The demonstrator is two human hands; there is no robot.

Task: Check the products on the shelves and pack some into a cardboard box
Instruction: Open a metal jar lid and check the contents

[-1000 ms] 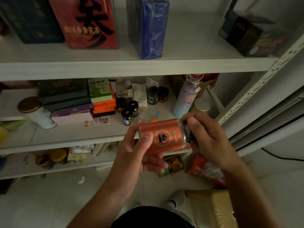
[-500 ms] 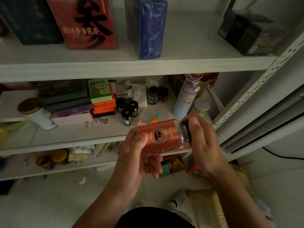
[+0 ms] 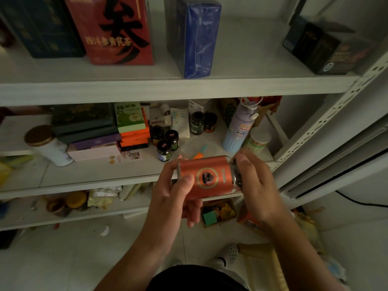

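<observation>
On the middle shelf (image 3: 88,175), near its left end, a white canister with a gold lid (image 3: 49,145) stands upright, just beside a stack of flat dark and pale boxes (image 3: 88,133). Above them, on the top shelf (image 3: 147,89), a dark teal box (image 3: 42,26) and a red box with black characters (image 3: 117,30) stand side by side, and a blue wrapped box (image 3: 195,36) stands apart near the front edge. Back on the middle shelf, a green apple-print box (image 3: 129,117) sits on a pile of orange boxes (image 3: 134,138), with a cluster of small dark jars (image 3: 163,153) just to the right of it. In front of this shelf's front edge, toward its right end, the person holds an orange can (image 3: 206,177) on its side in the air. The left hand (image 3: 172,198) grips the can's base end, fingers curled under it and the thumb lying across the label. The right hand (image 3: 258,187) wraps its curled fingers round the dark cap end. Behind the can, a pale blue and lilac bottle (image 3: 239,131) stands upright near the shelf's right end, touching or just beside a clear-lidded tub (image 3: 257,141). Below the hands, a small open carton (image 3: 218,211) of colourful bits lies on the floor. At the top shelf's right end stands a black box (image 3: 315,45).
</observation>
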